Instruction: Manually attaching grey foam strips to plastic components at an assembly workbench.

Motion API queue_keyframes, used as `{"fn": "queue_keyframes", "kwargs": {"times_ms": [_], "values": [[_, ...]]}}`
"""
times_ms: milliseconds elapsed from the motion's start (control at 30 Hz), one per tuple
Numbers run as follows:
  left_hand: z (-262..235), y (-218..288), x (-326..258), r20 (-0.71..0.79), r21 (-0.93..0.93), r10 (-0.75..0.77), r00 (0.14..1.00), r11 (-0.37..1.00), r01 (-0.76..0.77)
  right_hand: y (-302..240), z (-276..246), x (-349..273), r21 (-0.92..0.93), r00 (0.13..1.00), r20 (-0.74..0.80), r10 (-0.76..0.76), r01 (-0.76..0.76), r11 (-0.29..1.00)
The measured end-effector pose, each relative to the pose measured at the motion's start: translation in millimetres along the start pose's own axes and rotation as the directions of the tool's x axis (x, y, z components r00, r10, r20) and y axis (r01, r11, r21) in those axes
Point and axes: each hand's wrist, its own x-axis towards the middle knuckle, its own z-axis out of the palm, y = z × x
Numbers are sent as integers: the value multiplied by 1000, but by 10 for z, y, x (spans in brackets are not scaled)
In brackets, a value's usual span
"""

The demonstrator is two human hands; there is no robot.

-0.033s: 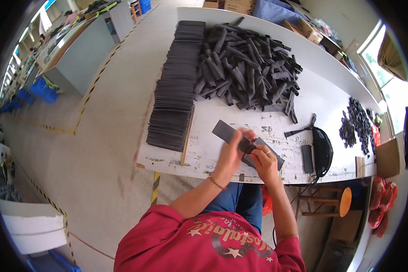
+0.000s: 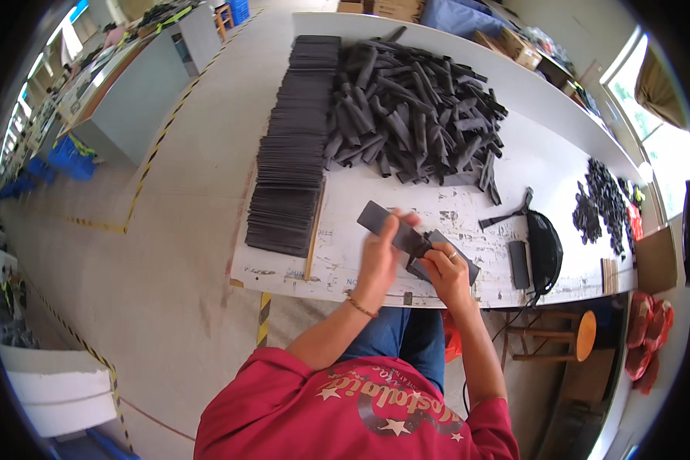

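Note:
Between my hands, over the near edge of the white table, is a flat dark grey fabric strip [image 2: 374, 217]. My left hand [image 2: 383, 249] pinches it partway along, its fingers slightly blurred. The right end of the strip is gripped by the fingertips of my right hand [image 2: 446, 274], where a small dark bunched part shows. Beneath my right hand more flat dark strips [image 2: 465, 261] lie on the table. A long row of tightly stacked dark strips [image 2: 284, 184] runs along the table's left side, and a loose heap of dark rolled or folded strips [image 2: 406, 107] lies beyond my hands.
To the right rest a black pouch with straps [image 2: 544, 253] and a flat dark piece [image 2: 519, 264]. Farther right are small piles of black pieces [image 2: 607, 201] and a cardboard box [image 2: 658, 257]. A wooden stool [image 2: 585, 336] stands below. The white table [image 2: 345, 245] has a raised back panel.
My left hand has shifted slightly left and away from my right hand along the strip. The whole view has moved a little; the right hand keeps its grip.

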Motion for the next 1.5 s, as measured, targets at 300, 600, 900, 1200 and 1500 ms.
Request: {"fn": "queue_keyframes", "kwargs": {"times_ms": [300, 600, 900, 1200, 1500], "values": [[3, 321, 62, 96, -8, 129, 987, 992, -129, -178, 251, 93, 549, 795, -129, 592, -440, 711], [-7, 235, 48, 169, -4, 96, 981, 995, -96, -97, 83, 160, 692, 685, 103, 721, -570, 443], [-206, 289, 232, 84, -38, 168, 982, 986, -165, 101, -3, -69, 763, 652, 30, 757, -504, 404], [-199, 215, 153, 122, 16, 86, 989, 996, -88, -54, 160, 23, 671, 695, 80, 714, -568, 478], [-129, 137, 84, -40, -111, -135, 990, 985, 130, -262, 48, 52, 92, 941, -319, 117, -92, 992]]}}
